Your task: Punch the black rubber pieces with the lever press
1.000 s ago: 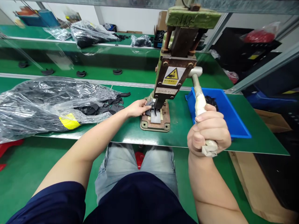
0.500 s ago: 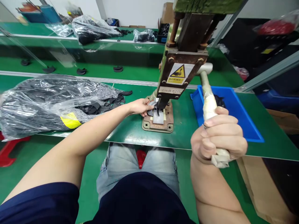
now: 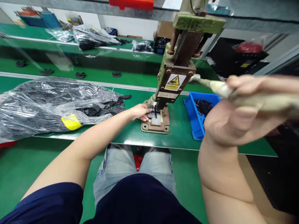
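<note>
A hand press (image 3: 177,73) with a yellow warning sign stands on the green table, its ram low over a small metal plate (image 3: 156,120) on the base. At the left of the ram, my left hand (image 3: 139,112) pinches a thin dark curved piece (image 3: 150,112); a black curved strip (image 3: 155,111) stands beside it under the ram. My right hand (image 3: 247,109), raised and smeared by motion, is wrapped around the tape-covered press lever (image 3: 216,86), which points toward me at the right.
A clear plastic bag (image 3: 42,102) spills black curved pieces (image 3: 105,109) on the left. To the right of the press sits a blue bin (image 3: 195,119) with dark pieces inside. Several pieces lie along the strip behind, one dark piece (image 3: 116,74) nearest the press.
My right hand has gone up and to the right, swinging the lever from steep to nearly level. My left hand stays beside the ram with its piece. The view has shifted slightly.
</note>
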`<state>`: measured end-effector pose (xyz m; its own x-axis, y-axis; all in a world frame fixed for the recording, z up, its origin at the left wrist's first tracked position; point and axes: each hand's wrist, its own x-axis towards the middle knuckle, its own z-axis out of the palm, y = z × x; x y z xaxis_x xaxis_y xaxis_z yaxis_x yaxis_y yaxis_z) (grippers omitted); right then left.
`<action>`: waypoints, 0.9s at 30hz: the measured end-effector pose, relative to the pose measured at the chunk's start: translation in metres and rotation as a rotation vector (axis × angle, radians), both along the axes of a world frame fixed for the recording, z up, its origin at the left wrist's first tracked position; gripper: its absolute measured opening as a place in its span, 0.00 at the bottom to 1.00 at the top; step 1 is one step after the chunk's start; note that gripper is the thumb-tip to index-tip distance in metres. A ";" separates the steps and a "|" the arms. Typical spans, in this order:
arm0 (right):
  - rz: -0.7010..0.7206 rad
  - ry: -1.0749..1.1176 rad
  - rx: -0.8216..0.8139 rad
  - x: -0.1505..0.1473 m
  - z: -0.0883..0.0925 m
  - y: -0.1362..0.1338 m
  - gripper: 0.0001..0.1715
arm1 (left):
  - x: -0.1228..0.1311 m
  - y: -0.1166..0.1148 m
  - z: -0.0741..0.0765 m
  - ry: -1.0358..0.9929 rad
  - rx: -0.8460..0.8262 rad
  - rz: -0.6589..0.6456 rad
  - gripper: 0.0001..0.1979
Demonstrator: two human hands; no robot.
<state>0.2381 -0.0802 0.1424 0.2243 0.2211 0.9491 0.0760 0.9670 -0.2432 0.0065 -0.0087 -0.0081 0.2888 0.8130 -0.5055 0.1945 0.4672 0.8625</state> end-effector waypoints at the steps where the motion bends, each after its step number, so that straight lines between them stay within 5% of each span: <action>1: 0.014 -0.025 -0.062 0.003 0.012 0.002 0.24 | -0.001 -0.003 0.001 -0.016 0.017 0.008 0.13; 3: 0.009 -0.043 -0.174 0.010 0.018 0.008 0.27 | -0.005 -0.013 0.004 -0.043 0.068 0.040 0.16; 5: -0.037 -0.010 -0.259 0.016 -0.004 0.012 0.27 | -0.014 -0.029 0.011 -0.056 0.143 0.065 0.18; 10: -0.002 -0.184 -0.577 0.000 -0.119 -0.003 0.19 | -0.037 -0.075 0.035 -0.103 0.287 0.009 0.21; 13: 0.107 -0.351 -0.738 -0.030 -0.163 -0.025 0.20 | -0.041 -0.097 0.048 -0.134 0.314 -0.031 0.21; 21: 0.143 -0.350 -0.825 -0.068 -0.179 -0.045 0.15 | -0.036 -0.122 0.057 -0.097 0.352 -0.121 0.21; 27: 0.108 -0.342 -0.828 -0.069 -0.182 -0.058 0.12 | -0.041 -0.113 0.054 -0.252 0.155 -0.259 0.27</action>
